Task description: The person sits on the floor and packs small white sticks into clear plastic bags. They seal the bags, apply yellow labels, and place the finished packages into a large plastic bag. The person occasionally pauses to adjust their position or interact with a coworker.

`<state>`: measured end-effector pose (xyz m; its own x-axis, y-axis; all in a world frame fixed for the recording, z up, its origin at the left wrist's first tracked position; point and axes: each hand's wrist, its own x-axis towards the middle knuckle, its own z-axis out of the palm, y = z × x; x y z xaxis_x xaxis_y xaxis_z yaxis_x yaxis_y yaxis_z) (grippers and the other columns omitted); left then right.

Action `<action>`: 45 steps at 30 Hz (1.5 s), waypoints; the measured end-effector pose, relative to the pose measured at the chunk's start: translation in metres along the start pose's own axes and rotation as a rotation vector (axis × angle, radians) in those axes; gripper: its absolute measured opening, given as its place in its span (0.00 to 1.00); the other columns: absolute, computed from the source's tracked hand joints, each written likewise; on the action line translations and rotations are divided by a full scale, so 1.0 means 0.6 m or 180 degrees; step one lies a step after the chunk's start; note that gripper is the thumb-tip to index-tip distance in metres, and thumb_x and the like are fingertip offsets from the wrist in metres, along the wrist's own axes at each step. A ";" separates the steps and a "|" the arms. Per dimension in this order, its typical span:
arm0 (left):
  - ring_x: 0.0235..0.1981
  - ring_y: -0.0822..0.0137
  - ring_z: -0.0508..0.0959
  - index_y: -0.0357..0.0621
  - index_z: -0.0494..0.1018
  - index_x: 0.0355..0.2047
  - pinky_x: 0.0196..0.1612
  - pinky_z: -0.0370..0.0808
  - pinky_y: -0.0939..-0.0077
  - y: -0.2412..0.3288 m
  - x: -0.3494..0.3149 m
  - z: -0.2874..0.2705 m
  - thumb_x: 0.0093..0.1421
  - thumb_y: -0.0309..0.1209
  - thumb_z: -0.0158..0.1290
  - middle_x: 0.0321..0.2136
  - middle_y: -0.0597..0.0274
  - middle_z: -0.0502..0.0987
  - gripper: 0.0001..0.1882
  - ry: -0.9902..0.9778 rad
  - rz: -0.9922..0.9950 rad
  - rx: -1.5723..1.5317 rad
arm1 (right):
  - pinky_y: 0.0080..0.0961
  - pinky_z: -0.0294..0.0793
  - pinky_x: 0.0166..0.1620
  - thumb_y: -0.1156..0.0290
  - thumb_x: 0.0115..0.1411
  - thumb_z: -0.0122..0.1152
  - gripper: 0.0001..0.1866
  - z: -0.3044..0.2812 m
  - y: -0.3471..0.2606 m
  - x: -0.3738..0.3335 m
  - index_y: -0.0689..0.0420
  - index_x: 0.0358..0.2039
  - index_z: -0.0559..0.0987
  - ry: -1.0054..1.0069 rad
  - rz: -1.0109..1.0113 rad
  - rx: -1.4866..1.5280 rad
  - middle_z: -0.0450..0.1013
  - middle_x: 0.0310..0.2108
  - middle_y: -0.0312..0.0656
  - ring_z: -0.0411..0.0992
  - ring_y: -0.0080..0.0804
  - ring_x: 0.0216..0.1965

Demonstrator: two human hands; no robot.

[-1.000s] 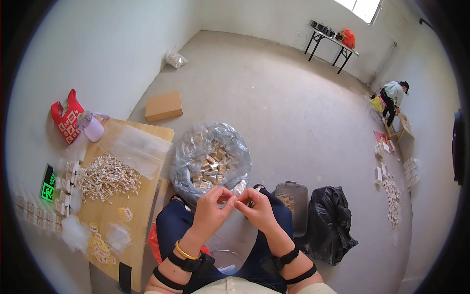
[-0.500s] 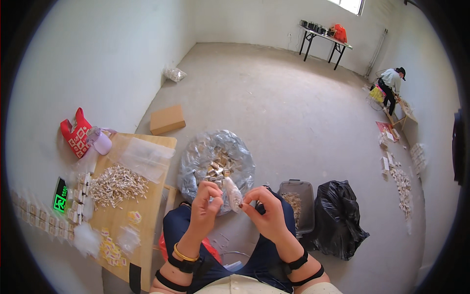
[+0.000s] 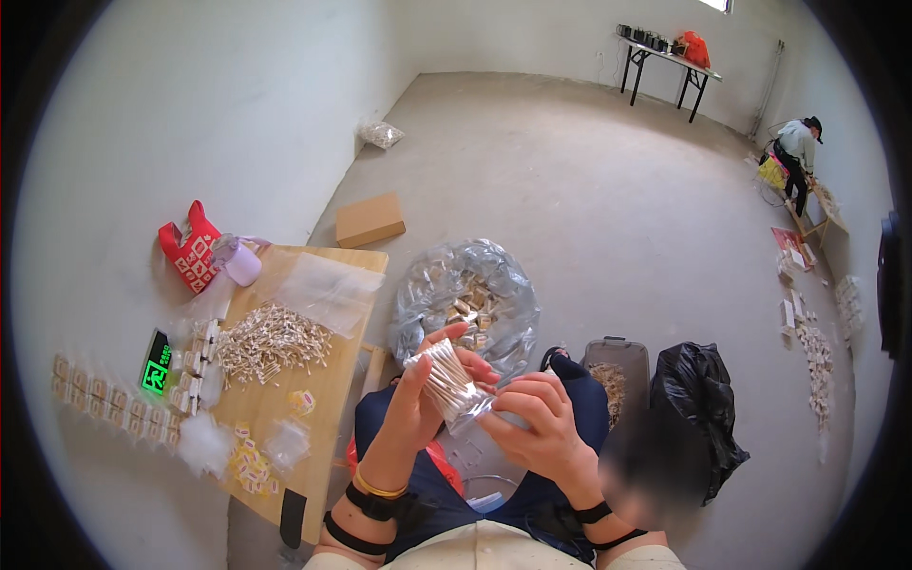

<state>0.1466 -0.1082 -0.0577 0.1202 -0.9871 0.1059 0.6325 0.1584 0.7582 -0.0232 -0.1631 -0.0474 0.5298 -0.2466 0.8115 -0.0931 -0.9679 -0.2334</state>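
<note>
Since the earlier frame, the clear packet of swabs [image 3: 445,388] has moved into the left hand [image 3: 407,410], which I see, remotely, half curled around it. The right hand's [image 3: 546,427] bent fingertips pinch its lower end. Beyond: a grey plastic bag [image 3: 516,318] of packs; leftward, loose swabs [image 3: 271,342] heaped on the table [image 3: 337,380].

I see whitish swabs [image 3: 443,378] in a clear packet [image 3: 465,412], a red tote [image 3: 180,250] patterned white at left, a black sack [image 3: 701,391] at right.
</note>
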 end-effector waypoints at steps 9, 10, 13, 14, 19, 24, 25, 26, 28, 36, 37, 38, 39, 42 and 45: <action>0.44 0.59 0.77 0.38 0.57 0.58 0.45 0.75 0.65 -0.003 0.002 0.025 0.61 0.56 0.47 0.41 0.54 0.75 0.37 0.0374 0.0658 0.1049 | 0.19 0.67 0.42 0.80 0.56 0.58 0.08 0.009 0.015 -0.021 0.57 0.34 0.70 0.0809 0.2166 0.1960 0.69 0.34 0.36 0.69 0.23 0.38; 0.43 0.63 0.76 0.39 0.59 0.58 0.44 0.75 0.70 0.000 -0.001 0.016 0.61 0.51 0.48 0.41 0.56 0.74 0.33 0.0238 0.0582 0.1255 | 0.17 0.66 0.42 0.79 0.58 0.57 0.07 0.008 0.019 -0.021 0.57 0.35 0.69 0.0875 0.2495 0.2494 0.69 0.34 0.35 0.68 0.21 0.38; 0.41 0.73 0.74 0.40 0.63 0.56 0.39 0.74 0.81 0.008 -0.006 0.000 0.61 0.38 0.54 0.43 0.61 0.74 0.26 -0.0018 0.0362 0.1662 | 0.12 0.64 0.42 0.74 0.63 0.54 0.06 0.013 0.042 -0.035 0.58 0.38 0.67 0.1051 0.3150 0.3762 0.68 0.34 0.31 0.66 0.14 0.38; 0.40 0.75 0.74 0.40 0.64 0.55 0.37 0.73 0.83 0.009 -0.007 0.007 0.60 0.34 0.56 0.42 0.62 0.74 0.25 0.0009 0.0301 0.1671 | 0.13 0.65 0.42 0.74 0.63 0.54 0.06 0.014 0.047 -0.040 0.58 0.38 0.67 0.1115 0.3230 0.3842 0.68 0.34 0.32 0.67 0.14 0.38; 0.37 0.78 0.74 0.38 0.68 0.53 0.33 0.72 0.87 0.010 -0.009 0.029 0.55 0.25 0.61 0.39 0.63 0.76 0.26 0.0285 0.0374 0.1789 | 0.19 0.71 0.41 0.72 0.62 0.56 0.07 0.025 0.052 -0.048 0.56 0.38 0.67 0.1286 0.3594 0.4274 0.69 0.34 0.31 0.69 0.17 0.37; 0.34 0.77 0.75 0.38 0.70 0.52 0.32 0.72 0.86 0.010 -0.007 0.026 0.55 0.27 0.61 0.37 0.62 0.77 0.24 0.0564 0.0605 0.2325 | 0.23 0.73 0.41 0.72 0.62 0.57 0.08 0.032 0.055 -0.048 0.56 0.38 0.67 0.1224 0.3625 0.4250 0.69 0.34 0.32 0.70 0.18 0.37; 0.34 0.77 0.76 0.38 0.70 0.51 0.32 0.72 0.86 0.011 -0.006 0.028 0.55 0.28 0.61 0.36 0.62 0.77 0.23 0.0616 0.0669 0.2497 | 0.23 0.73 0.41 0.72 0.62 0.57 0.08 0.033 0.056 -0.050 0.56 0.38 0.67 0.1198 0.3606 0.4257 0.69 0.34 0.32 0.70 0.18 0.37; 0.33 0.77 0.76 0.38 0.70 0.51 0.32 0.72 0.86 0.013 -0.003 0.032 0.55 0.29 0.61 0.35 0.62 0.78 0.23 0.0667 0.0732 0.2670 | 0.22 0.73 0.41 0.72 0.61 0.57 0.09 0.035 0.057 -0.052 0.56 0.39 0.67 0.1193 0.3571 0.4255 0.69 0.34 0.32 0.70 0.18 0.37; 0.32 0.76 0.76 0.38 0.71 0.50 0.32 0.72 0.85 0.017 0.000 0.040 0.55 0.30 0.61 0.33 0.62 0.78 0.22 0.0764 0.0805 0.2992 | 0.22 0.73 0.42 0.72 0.61 0.57 0.09 0.038 0.059 -0.056 0.56 0.39 0.68 0.1184 0.3494 0.4254 0.70 0.35 0.32 0.70 0.18 0.37; 0.30 0.76 0.74 0.42 0.68 0.53 0.30 0.70 0.85 0.008 0.005 0.081 0.49 0.31 0.66 0.30 0.64 0.75 0.31 0.0629 0.1467 0.3605 | 0.22 0.71 0.45 0.71 0.63 0.55 0.10 0.048 0.062 -0.058 0.57 0.43 0.69 0.1148 0.3525 0.4569 0.72 0.40 0.35 0.71 0.20 0.41; 0.31 0.75 0.74 0.43 0.67 0.53 0.31 0.70 0.84 0.005 0.007 0.083 0.48 0.30 0.66 0.31 0.63 0.75 0.32 0.0540 0.1619 0.3735 | 0.23 0.70 0.46 0.71 0.63 0.55 0.10 0.050 0.063 -0.061 0.57 0.44 0.69 0.1172 0.3523 0.4689 0.72 0.41 0.35 0.71 0.20 0.42; 0.31 0.73 0.74 0.43 0.67 0.53 0.32 0.70 0.83 0.002 0.009 0.085 0.47 0.29 0.67 0.31 0.63 0.75 0.33 0.0450 0.1773 0.3862 | 0.23 0.70 0.47 0.71 0.63 0.56 0.11 0.049 0.061 -0.059 0.57 0.44 0.69 0.1184 0.3524 0.4706 0.72 0.41 0.34 0.70 0.20 0.42; 0.31 0.72 0.74 0.44 0.67 0.54 0.32 0.70 0.81 0.000 0.010 0.087 0.46 0.28 0.67 0.32 0.63 0.75 0.34 0.0362 0.1924 0.3991 | 0.23 0.69 0.48 0.71 0.63 0.56 0.11 0.048 0.058 -0.055 0.57 0.44 0.69 0.1192 0.3528 0.4727 0.72 0.41 0.34 0.70 0.20 0.43; 0.32 0.71 0.74 0.45 0.68 0.50 0.34 0.69 0.78 -0.001 0.010 0.096 0.45 0.26 0.67 0.33 0.63 0.77 0.30 0.0233 0.1893 0.3922 | 0.23 0.67 0.50 0.72 0.61 0.57 0.11 0.048 0.063 -0.054 0.56 0.44 0.70 0.1182 0.3313 0.4907 0.71 0.42 0.33 0.69 0.21 0.45; 0.31 0.69 0.74 0.46 0.69 0.44 0.33 0.69 0.77 0.002 0.007 0.093 0.46 0.24 0.65 0.34 0.64 0.79 0.24 -0.0093 0.2210 0.3982 | 0.23 0.67 0.50 0.74 0.59 0.59 0.11 0.042 0.069 -0.046 0.55 0.43 0.71 0.1103 0.2891 0.4973 0.70 0.42 0.35 0.68 0.23 0.47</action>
<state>0.1053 -0.1137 -0.0202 0.0951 -0.7223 0.6850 -0.6272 0.4909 0.6047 -0.0204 -0.1955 -0.0929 0.5737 -0.7992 0.1795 0.6650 0.3265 -0.6718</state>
